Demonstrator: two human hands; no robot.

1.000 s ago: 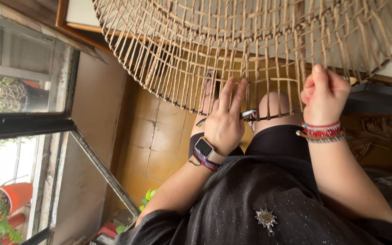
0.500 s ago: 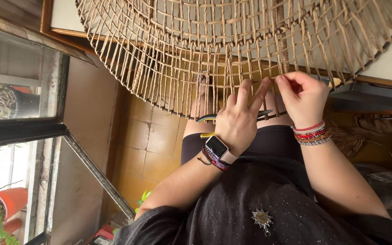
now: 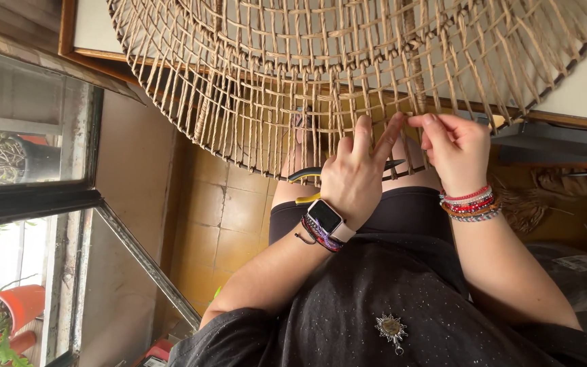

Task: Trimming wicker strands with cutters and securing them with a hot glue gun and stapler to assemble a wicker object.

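One screen noted: a smartwatch [image 3: 325, 216] on the left wrist, rectangular, dark, unlit face. No packages, labels or signs discernible.

Soft daylight from window [image 3: 28, 143] at left; image sharp, shadows mild.

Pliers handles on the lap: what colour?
Yellow and black; the pliers lie partly hidden behind the left hand. Head view, the only one.

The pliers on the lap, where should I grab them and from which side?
Take the pliers by the yellow-and-black handles, which stick out past the left hand toward the tiled floor. Come from that open side. The nose end lies under the hands and the woven basket, so it is probably harder to reach.
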